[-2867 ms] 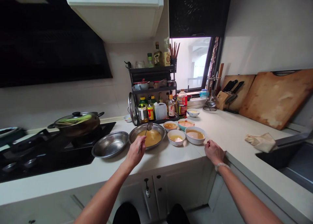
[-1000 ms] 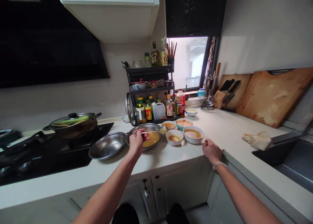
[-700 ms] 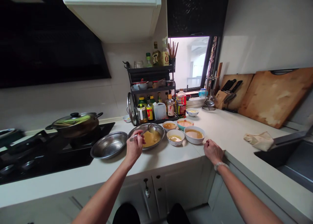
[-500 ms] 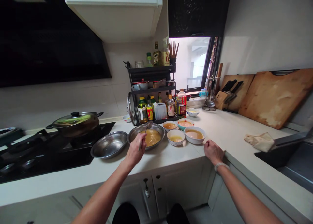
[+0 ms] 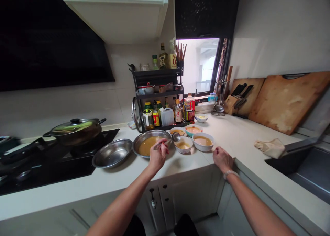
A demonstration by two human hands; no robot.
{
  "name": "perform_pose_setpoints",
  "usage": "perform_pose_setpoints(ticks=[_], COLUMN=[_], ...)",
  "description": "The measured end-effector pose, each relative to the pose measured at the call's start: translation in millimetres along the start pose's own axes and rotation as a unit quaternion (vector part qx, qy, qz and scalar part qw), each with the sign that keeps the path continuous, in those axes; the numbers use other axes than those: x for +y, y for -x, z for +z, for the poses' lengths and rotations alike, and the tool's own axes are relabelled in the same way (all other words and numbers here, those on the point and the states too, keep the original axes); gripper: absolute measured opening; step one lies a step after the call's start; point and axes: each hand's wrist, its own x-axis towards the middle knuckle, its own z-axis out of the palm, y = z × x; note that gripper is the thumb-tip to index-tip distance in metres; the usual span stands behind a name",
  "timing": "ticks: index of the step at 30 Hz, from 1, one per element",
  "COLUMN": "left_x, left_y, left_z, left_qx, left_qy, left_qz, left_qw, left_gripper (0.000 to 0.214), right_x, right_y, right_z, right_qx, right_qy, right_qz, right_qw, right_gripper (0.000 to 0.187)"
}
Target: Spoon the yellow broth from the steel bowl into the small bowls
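My left hand (image 5: 158, 156) is closed around the handle of a metal spoon (image 5: 176, 136), whose bowl tilts over the near-left white bowl (image 5: 183, 150) of yellowish liquid. Left of that stands a steel basin (image 5: 138, 148) partly filled with yellow-brown liquid, below my left hand. My right hand (image 5: 222, 158) rests in a loose fist on the counter edge, its fingers curled; whether anything is inside them is hidden. Close to it is a white bowl (image 5: 203, 148) of brownish liquid. Behind are a green-rimmed bowl (image 5: 193, 130) and another small bowl (image 5: 177, 131), both filled.
An empty steel basin (image 5: 112, 157) sits beside the stove (image 5: 77, 164), where a lidded pot (image 5: 76, 133) stands. A black rack (image 5: 160, 96) of bottles is behind the bowls. Rightward are a cloth (image 5: 270, 147), a sink (image 5: 306, 170), a knife block (image 5: 231, 104) and cutting boards (image 5: 291, 100).
My left hand has carried the spoon rightward from the basin to the near-left white bowl. My right hand keeps its place on the counter edge. The view has shifted slightly.
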Motion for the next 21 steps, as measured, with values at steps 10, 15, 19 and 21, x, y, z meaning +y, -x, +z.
perform_pose_setpoints(ticks=[10, 15, 19, 21], left_x=[-13.2, -18.2, -20.7, -19.3], left_y=[0.1, -12.0, -21.9, -24.2], left_z=[28.0, 32.3, 30.8, 28.7], left_qx=[-0.093, -0.007, 0.064, 0.080], left_qy=[-0.047, 0.082, 0.160, 0.175], left_qz=[0.041, -0.142, -0.244, -0.259], left_qw=[0.994, 0.986, 0.954, 0.947], left_gripper=[0.022, 0.018, 0.018, 0.019], right_x=[-4.3, -6.2, -4.0, -3.1], right_y=[1.5, 2.2, 1.3, 0.8], right_z=[-5.9, -9.3, -5.5, -3.9], right_qx=[-0.012, -0.014, -0.010, -0.007], right_qy=[-0.004, -0.009, -0.008, -0.010], right_qz=[0.011, 0.010, 0.008, 0.006], right_qw=[1.000, 1.000, 1.000, 1.000], right_gripper=[0.018, 0.018, 0.017, 0.017])
